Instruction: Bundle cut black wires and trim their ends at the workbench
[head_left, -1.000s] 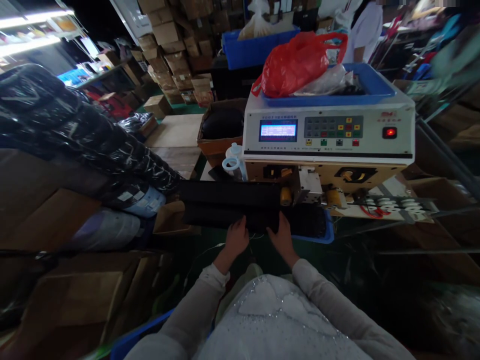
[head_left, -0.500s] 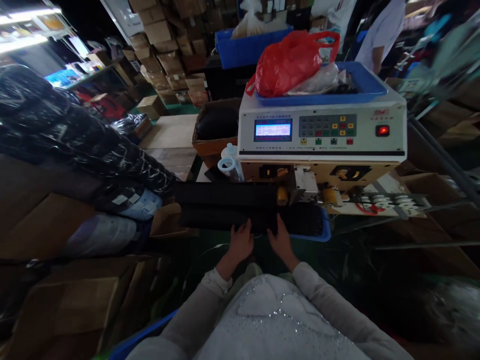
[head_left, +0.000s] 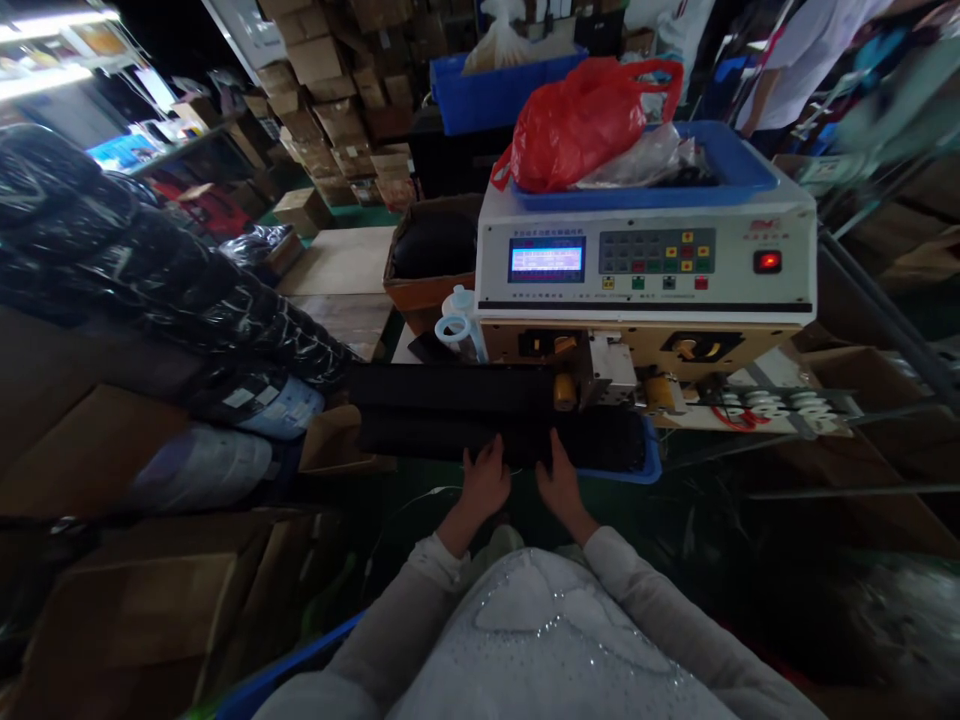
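Observation:
My left hand (head_left: pixel 486 482) lies at the near edge of a long black trough or sheet (head_left: pixel 450 425) in front of the machine. Its fingers are stretched and the thumb stands apart. Just to its right, my right hand (head_left: pixel 561 485) touches the same edge with the index finger pointing forward; its other fingers are partly hidden. No held object shows in either hand. Dark material (head_left: pixel 607 440) lies in a blue tray (head_left: pixel 652 465) beside my right hand. Behind stands a white benchtop machine (head_left: pixel 645 280) with a lit screen, a keypad and yellow rollers under its front.
A blue tray (head_left: pixel 739 175) with a red plastic bag (head_left: pixel 577 125) sits on the machine. A light-blue cup (head_left: pixel 461 325) and a cardboard box (head_left: pixel 424 295) stand left of it. Black-wrapped rolls (head_left: pixel 150 260) fill the left side. A metal rail (head_left: pixel 855 490) runs at right. A person (head_left: pixel 810 60) stands behind.
My hands have barely shifted at the black edge. The person in the back right has moved a little to the right.

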